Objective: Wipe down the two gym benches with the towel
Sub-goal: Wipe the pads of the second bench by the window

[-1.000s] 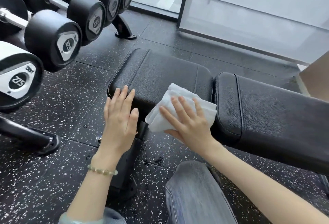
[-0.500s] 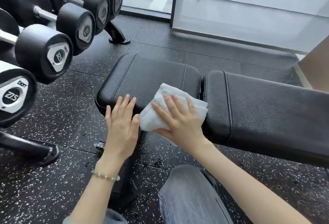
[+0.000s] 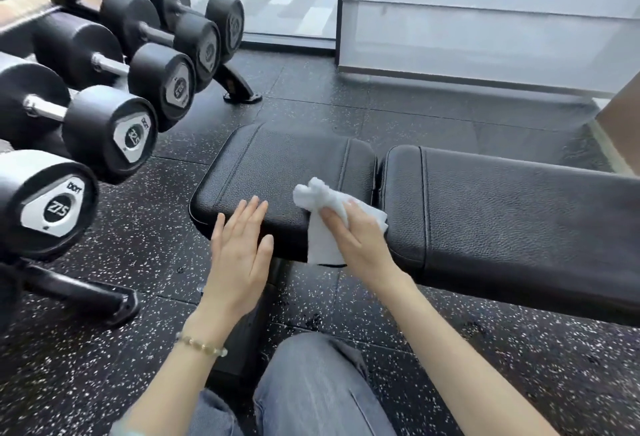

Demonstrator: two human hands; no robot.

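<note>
A black padded gym bench lies across the middle of the view, with a short seat pad [image 3: 277, 165] on the left and a long back pad [image 3: 519, 214] on the right. My right hand [image 3: 360, 241] grips a bunched white towel [image 3: 322, 224] on the near edge of the seat pad, close to the gap between the pads. Part of the towel hangs down over the pad's front side. My left hand [image 3: 239, 255] hovers flat with straight fingers over the seat pad's near left corner. Only one bench is in view.
A rack of black dumbbells [image 3: 110, 131] stands close on the left, its foot [image 3: 86, 297] on the speckled rubber floor [image 3: 104, 383]. A glass wall [image 3: 485, 20] runs along the back. My knee in jeans [image 3: 311, 387] is below the bench. A tan wall edge [image 3: 620, 124] is at the right.
My right hand has gone from flat on the spread towel to gripping it bunched up. My left hand has lifted slightly off the pad. The view has shifted, so the bench sits further right.
</note>
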